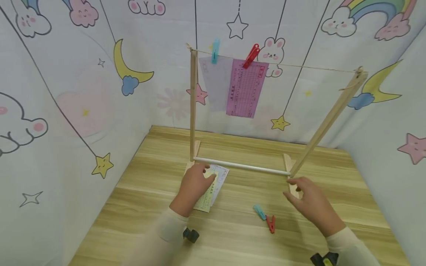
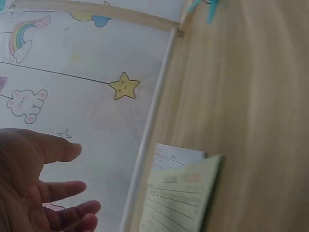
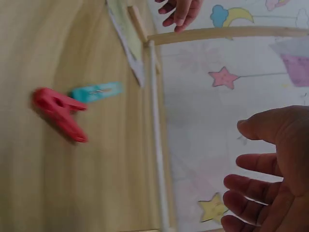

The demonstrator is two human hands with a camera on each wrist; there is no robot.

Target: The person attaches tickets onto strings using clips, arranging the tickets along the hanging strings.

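Observation:
My left hand (image 1: 196, 181) hovers over a yellow-green printed slip (image 1: 203, 199) and a white printed slip (image 1: 220, 181) on the table, its fingers relaxed and holding nothing. Near the frame's right foot is my right hand (image 1: 313, 201), thumb and fingers apart with nothing between them. Between the hands lie a teal clothespin (image 1: 259, 212) and a red clothespin (image 1: 271, 224), close together. On the string (image 1: 309, 67), another red clothespin (image 1: 251, 56) clips a pink printed slip (image 1: 247, 88), and another teal clothespin (image 1: 215, 51) clips a pale slip (image 1: 216, 83).
Two wooden posts (image 1: 193, 107) carry the string, the right one leaning outward in the head view. A white rod (image 1: 243, 166) joins their bases low over the wood-grain table (image 1: 149, 221). Cartoon-printed cloth (image 1: 133, 111) encloses the back and sides.

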